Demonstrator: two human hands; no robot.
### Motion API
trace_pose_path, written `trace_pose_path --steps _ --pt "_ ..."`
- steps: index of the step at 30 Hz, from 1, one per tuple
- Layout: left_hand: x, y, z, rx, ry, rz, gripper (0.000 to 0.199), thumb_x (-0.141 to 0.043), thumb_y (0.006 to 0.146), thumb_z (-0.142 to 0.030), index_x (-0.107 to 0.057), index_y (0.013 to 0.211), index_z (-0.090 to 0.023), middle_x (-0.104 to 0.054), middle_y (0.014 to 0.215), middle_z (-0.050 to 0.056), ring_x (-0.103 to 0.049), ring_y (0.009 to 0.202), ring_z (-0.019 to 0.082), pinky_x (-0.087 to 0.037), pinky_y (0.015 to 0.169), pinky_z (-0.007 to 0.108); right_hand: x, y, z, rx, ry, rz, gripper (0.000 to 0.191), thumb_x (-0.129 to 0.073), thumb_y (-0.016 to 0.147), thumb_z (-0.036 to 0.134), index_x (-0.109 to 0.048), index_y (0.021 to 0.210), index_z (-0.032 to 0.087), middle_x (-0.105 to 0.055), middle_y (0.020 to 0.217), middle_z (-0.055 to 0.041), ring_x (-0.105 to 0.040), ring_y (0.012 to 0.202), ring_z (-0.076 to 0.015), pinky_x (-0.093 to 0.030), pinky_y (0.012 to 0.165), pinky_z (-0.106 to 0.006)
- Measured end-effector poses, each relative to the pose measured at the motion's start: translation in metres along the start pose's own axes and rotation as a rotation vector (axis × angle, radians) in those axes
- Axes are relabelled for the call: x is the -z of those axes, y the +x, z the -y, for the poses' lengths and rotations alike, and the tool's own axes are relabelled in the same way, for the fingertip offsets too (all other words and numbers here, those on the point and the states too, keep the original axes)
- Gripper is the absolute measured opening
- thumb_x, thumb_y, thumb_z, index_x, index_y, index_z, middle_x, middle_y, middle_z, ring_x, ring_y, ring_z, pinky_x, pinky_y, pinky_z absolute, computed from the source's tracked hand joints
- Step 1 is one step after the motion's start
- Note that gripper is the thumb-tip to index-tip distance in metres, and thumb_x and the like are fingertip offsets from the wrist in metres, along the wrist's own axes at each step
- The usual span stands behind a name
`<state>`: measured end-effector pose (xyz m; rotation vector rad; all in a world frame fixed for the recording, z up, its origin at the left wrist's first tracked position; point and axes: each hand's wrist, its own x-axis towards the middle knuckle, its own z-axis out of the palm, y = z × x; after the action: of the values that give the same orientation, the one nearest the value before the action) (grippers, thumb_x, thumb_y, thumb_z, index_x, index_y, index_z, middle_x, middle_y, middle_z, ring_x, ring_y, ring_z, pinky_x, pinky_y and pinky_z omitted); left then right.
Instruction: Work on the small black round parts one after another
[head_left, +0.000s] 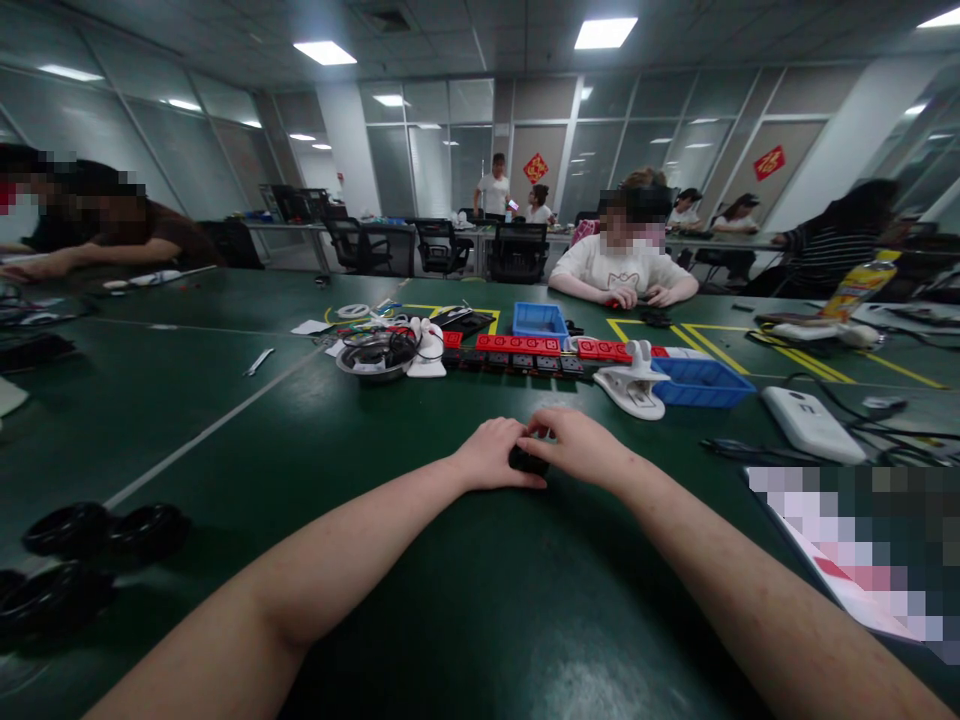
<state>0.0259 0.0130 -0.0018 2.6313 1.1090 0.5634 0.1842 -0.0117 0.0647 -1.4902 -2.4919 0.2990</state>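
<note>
A small black part (529,461) is between my two hands, low over the green table (375,430). My left hand (495,455) closes round it from the left, its thumb along the near side. From the right, my right hand (566,440) has its bent fingers on the part's top. Fingers cover much of the part, so its shape is hard to make out. Beyond the hands stands a row of red parts (517,345) and black parts (529,364). To its right is a white clip stand (634,385).
Blue bins (697,385) (540,320) and a metal bowl (375,360) with cables lie beyond the hands. A white power bank (810,425) and a screen (847,570) are at right, black rings (67,530) at left. A person (622,260) sits opposite.
</note>
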Motion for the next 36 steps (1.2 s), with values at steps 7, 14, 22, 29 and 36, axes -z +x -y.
trace_pose_path --steps 7,14,22,29,36 --pt "-0.003 0.001 -0.004 0.003 0.139 -0.038 0.055 -0.056 0.062 -0.069 -0.054 0.083 -0.018 -0.055 0.079 0.003 -0.053 0.081 0.022 -0.040 0.077 0.036 -0.010 0.003 -0.004 -0.029 -0.017 0.060 0.017 -0.058 0.076 0.036 -0.063 0.079 0.019 -0.064 0.079 -0.0039 -0.058 0.071 -0.0165 -0.039 0.056 -0.022" --pt "-0.003 0.002 -0.003 -0.021 0.087 -0.014 0.042 -0.061 0.067 -0.056 -0.056 0.084 -0.018 -0.058 0.079 0.003 -0.055 0.079 0.021 -0.041 0.073 0.032 -0.009 0.003 -0.006 0.068 0.016 0.083 0.014 -0.059 0.075 0.027 -0.064 0.084 0.018 -0.064 0.082 -0.0044 -0.058 0.077 -0.0175 -0.041 0.064 -0.023" --pt "-0.002 0.005 0.007 -0.069 -0.064 0.041 0.028 -0.066 0.066 -0.043 -0.055 0.069 -0.017 -0.056 0.076 0.001 -0.054 0.076 0.018 -0.041 0.068 0.027 -0.002 0.001 -0.005 0.286 0.072 0.196 0.031 -0.053 0.066 0.002 -0.067 0.090 0.017 -0.066 0.091 -0.0039 -0.058 0.086 -0.0178 -0.042 0.080 -0.025" --pt "0.002 0.005 0.006 -0.062 -0.085 0.062 0.032 -0.067 0.065 -0.047 -0.058 0.073 -0.017 -0.056 0.078 0.001 -0.055 0.075 0.019 -0.041 0.067 0.028 -0.001 0.000 -0.003 0.304 0.098 0.144 0.028 -0.055 0.067 0.008 -0.067 0.091 0.018 -0.066 0.089 -0.0030 -0.057 0.087 -0.0187 -0.042 0.080 -0.026" --pt "0.002 0.002 0.003 -0.025 -0.054 0.052 0.054 -0.065 0.062 -0.059 -0.056 0.096 -0.018 -0.057 0.094 0.005 -0.053 0.089 0.024 -0.042 0.078 0.034 0.004 -0.001 -0.002 0.035 0.010 0.011 0.020 -0.051 0.080 0.030 -0.064 0.089 0.017 -0.064 0.089 -0.0061 -0.058 0.083 -0.0192 -0.042 0.070 -0.026"
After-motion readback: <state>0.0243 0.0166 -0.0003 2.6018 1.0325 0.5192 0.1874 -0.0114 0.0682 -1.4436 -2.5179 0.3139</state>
